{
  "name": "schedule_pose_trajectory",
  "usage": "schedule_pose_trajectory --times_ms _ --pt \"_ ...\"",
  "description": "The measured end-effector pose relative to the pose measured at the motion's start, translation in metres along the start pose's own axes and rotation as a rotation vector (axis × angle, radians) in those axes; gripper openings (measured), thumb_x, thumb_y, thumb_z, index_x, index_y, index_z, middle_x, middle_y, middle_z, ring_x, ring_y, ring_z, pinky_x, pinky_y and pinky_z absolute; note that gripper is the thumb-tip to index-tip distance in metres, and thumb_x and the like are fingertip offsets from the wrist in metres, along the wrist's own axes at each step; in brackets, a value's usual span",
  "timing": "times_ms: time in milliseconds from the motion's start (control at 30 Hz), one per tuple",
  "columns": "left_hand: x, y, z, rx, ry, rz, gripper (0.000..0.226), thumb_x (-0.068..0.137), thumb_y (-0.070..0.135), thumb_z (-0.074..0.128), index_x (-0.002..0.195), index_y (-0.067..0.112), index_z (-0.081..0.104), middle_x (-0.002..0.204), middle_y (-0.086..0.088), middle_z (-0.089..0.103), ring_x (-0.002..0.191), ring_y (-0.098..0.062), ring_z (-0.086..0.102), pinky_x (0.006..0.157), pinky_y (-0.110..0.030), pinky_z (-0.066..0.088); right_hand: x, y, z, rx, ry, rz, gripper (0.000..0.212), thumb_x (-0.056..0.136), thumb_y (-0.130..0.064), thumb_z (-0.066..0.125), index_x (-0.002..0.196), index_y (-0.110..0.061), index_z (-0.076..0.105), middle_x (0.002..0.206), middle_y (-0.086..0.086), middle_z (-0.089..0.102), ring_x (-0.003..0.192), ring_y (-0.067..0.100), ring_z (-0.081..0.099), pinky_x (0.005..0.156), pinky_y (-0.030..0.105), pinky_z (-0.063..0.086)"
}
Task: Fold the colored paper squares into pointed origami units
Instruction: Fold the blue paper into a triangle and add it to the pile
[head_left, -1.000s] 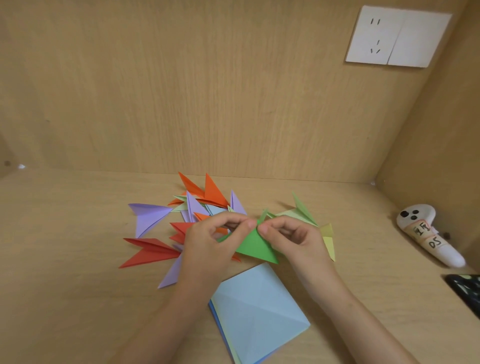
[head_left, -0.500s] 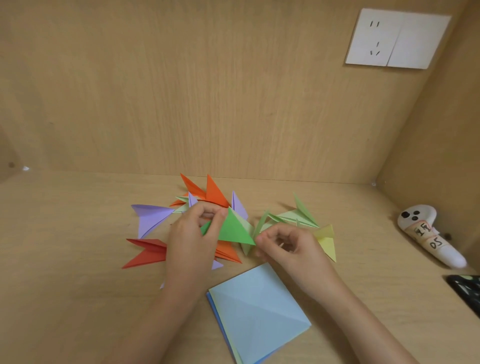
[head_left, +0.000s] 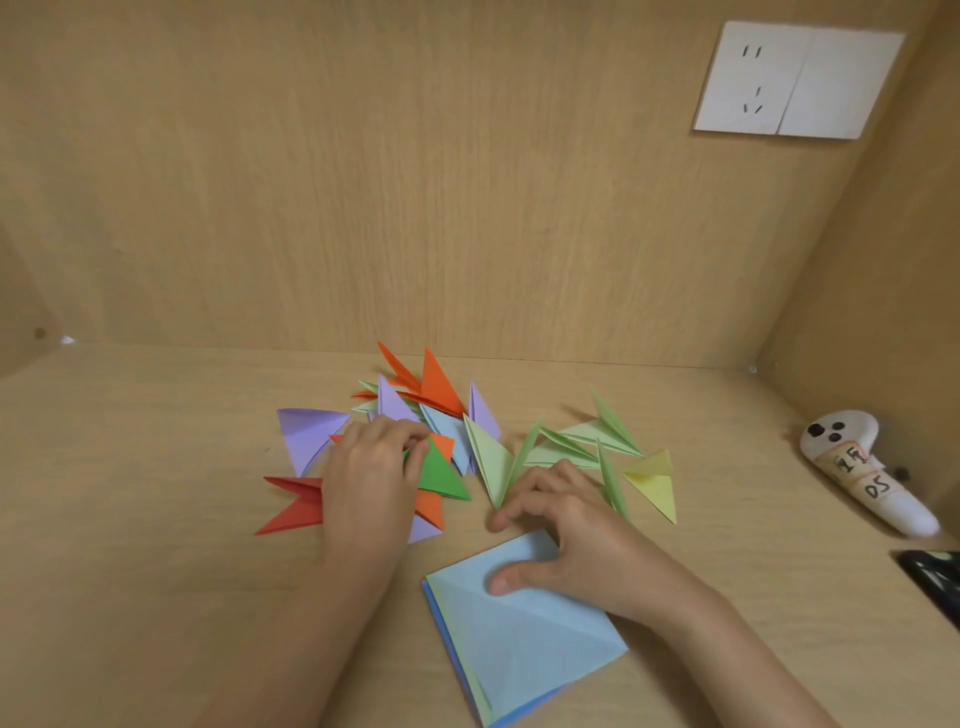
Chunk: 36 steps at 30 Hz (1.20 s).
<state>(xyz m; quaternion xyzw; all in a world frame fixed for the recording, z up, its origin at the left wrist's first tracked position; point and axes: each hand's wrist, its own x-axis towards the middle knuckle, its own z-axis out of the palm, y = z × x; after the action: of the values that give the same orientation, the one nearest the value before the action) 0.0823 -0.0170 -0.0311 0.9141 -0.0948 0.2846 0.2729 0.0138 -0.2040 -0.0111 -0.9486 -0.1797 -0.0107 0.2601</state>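
Folded units (head_left: 453, 434) in orange, purple, red, pale green, yellow and light blue lie spread in a loose pile across the middle of the table (head_left: 156, 519). Paper squares (head_left: 524, 649) sit in a stack near the front edge, a light blue sheet on top, creased along its diagonal. The right hand (head_left: 582, 540) is spread over the stack's far corner, fingers relaxed and apart: its thumb (head_left: 511, 582) rests on the top sheet and its fingertips touch the table just beside a pale green unit. The left hand (head_left: 369, 478) lies on the pile, fingers curled and gripping a green unit (head_left: 441, 478). A white socket plate (head_left: 795, 80) is fixed to the back wall. A white controller (head_left: 872, 478) lies at the right.
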Motion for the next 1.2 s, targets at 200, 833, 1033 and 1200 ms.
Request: schedule_pose_trajectory --times_ms 200,833,1033,1200 --pt "0.005 -0.006 0.000 0.009 0.112 0.035 0.011 0.083 0.021 0.066 0.090 0.015 0.071 0.088 -0.003 0.066 0.084 -0.029 0.057 0.076 -0.038 0.041 0.001 -0.003 0.001 0.047 0.024 -0.006 0.032 0.067 -0.046 0.080 0.090 -0.032 0.063 0.098 -0.016 0.054 0.100 0.001 0.036 0.086 0.010 0.028" --pt "-0.005 0.032 -0.018 -0.369 0.177 0.321 0.028 0.094 0.028 0.048 0.098 0.014 0.072 0.089 0.006 0.067 0.087 -0.013 0.053 0.080 -0.024 0.040 0.001 -0.002 0.001 0.081 -0.006 -0.018 0.038 0.066 -0.045 0.081 0.099 -0.031 0.067 0.102 -0.022 0.053 0.105 -0.002 0.033 0.092 0.009 0.024" --pt "-0.006 0.034 -0.019 -0.411 0.128 0.318 0.029 0.095 0.028 0.046 0.101 0.014 0.070 0.083 0.010 0.067 0.084 -0.010 0.053 0.080 -0.021 0.039 0.002 -0.005 0.000 0.196 0.046 0.000 0.025 0.071 -0.029 0.081 0.085 -0.028 0.060 0.089 -0.017 0.054 0.100 0.002 0.041 0.085 0.012 0.031" --pt "-0.007 0.036 -0.022 -0.451 0.090 0.301 0.029 0.095 0.030 0.045 0.103 0.017 0.069 0.082 0.014 0.066 0.085 -0.004 0.052 0.082 -0.014 0.037 0.001 -0.007 -0.003 0.324 0.085 0.030 0.011 0.077 -0.025 0.077 0.074 -0.028 0.067 0.080 -0.020 0.060 0.096 0.001 0.049 0.082 0.012 0.033"
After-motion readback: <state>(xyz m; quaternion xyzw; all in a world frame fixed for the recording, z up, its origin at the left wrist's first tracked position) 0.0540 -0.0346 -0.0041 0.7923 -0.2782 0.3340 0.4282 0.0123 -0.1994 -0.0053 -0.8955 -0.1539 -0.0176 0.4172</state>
